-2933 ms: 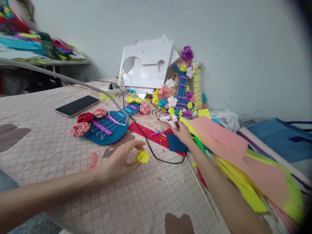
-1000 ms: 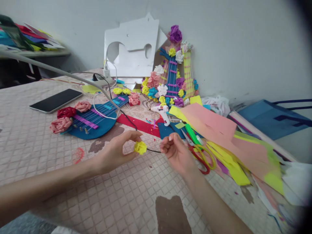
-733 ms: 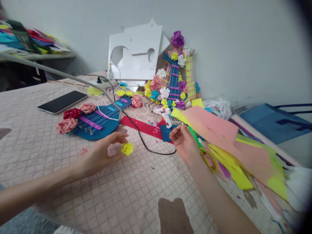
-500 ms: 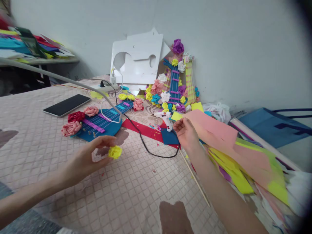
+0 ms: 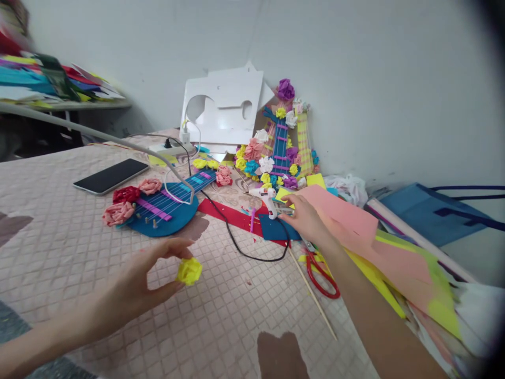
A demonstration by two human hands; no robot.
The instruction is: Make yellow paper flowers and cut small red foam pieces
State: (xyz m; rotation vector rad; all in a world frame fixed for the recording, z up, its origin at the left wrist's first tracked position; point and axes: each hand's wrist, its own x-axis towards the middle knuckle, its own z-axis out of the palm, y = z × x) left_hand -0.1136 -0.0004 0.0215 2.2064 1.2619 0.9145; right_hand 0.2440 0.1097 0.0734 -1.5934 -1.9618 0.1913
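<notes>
My left hand [image 5: 138, 284] pinches a small yellow paper flower [image 5: 189, 271] between thumb and fingertips, a little above the quilted cover. My right hand [image 5: 307, 221] is stretched out to the white glue gun [image 5: 268, 197], which lies on a blue foam piece [image 5: 272, 229]. Its thumb and fingers are pinched together right beside the gun's handle, around a small greyish bit I cannot make out. A blue foam guitar [image 5: 169, 210] with pink and red paper roses lies to the left of the gun.
A black cord [image 5: 244, 250] loops from the gun across the cover. Red scissors [image 5: 321, 268] and a thin wooden stick [image 5: 311, 292] lie by my right forearm. Pink and yellow sheets [image 5: 355, 223] pile up at right. A phone [image 5: 112, 176] lies at left; flower-covered guitars [image 5: 282, 142] lean on the wall.
My right hand drew back toward the flower, then reached out again to the glue gun. My left hand moved the yellow flower left and nearer to me.
</notes>
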